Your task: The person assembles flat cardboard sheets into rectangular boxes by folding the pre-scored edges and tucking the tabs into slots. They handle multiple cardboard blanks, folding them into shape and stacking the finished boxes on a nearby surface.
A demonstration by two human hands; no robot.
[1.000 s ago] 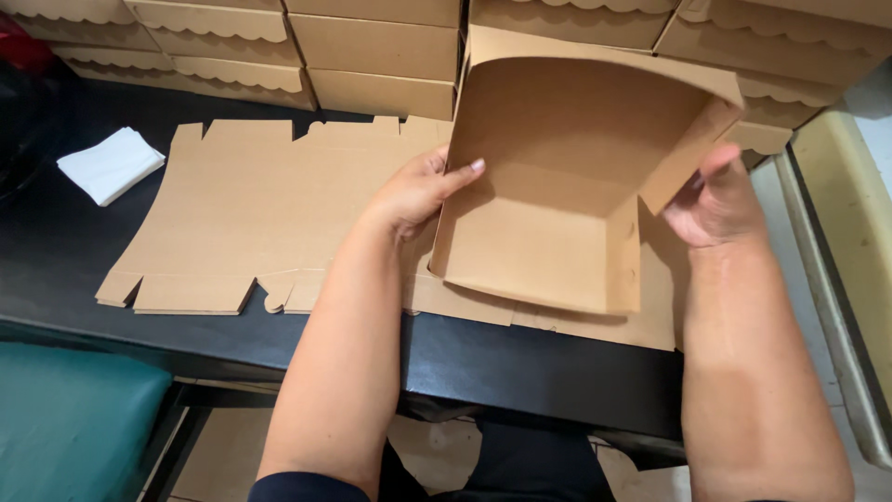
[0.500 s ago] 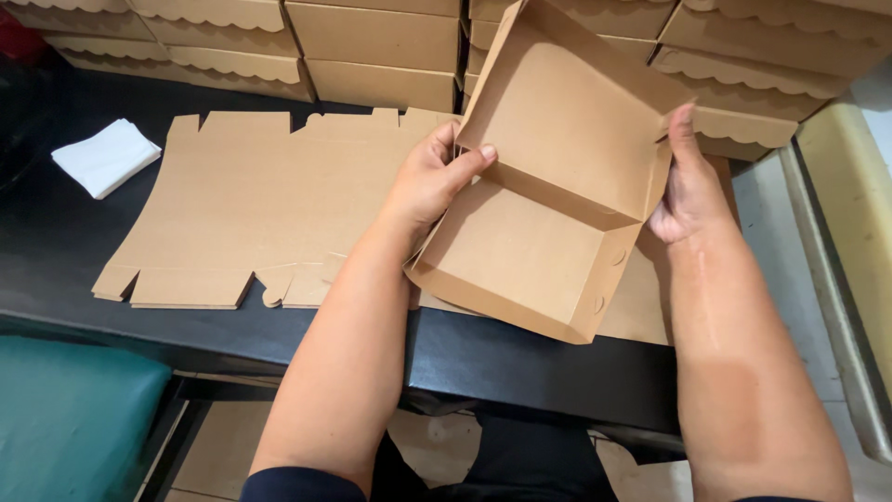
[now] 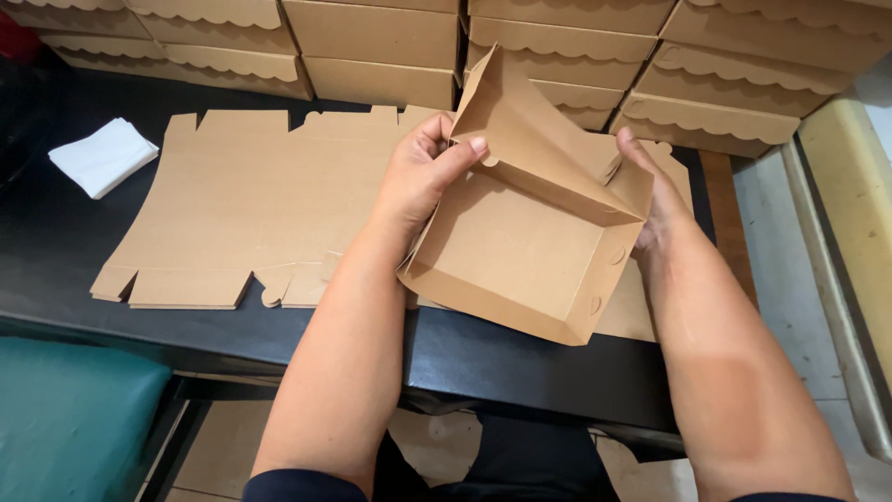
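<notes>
Nearest, low at the left, sits a teal padded seat (image 3: 70,418), and beneath the table edge some loose cardboard scraps (image 3: 437,446) lie on the floor between the person's arms. Above that runs the black table (image 3: 520,363), dark and slightly glossy. Over its front part the brown cardboard box (image 3: 520,246) is held tilted, its open tray facing up and its lid flap folding inward — the left hand (image 3: 423,172) grips the box's left wall, thumb pressed on the flap's inner face, fingers curled behind. The right hand (image 3: 655,200) closes on the far right corner, fingertips at the flap's edge, palm hidden behind the wall. Under the box lies another flat sheet, only partly seen. To the left a stack of flat die-cut box blanks (image 3: 232,209) is spread on the table, and further left a folded white cloth (image 3: 102,156) rests apart from it. Along the back — rows of finished boxes with scalloped lids (image 3: 567,42) are stacked against each other; a pale yellow ledge (image 3: 850,204) borders the right side
</notes>
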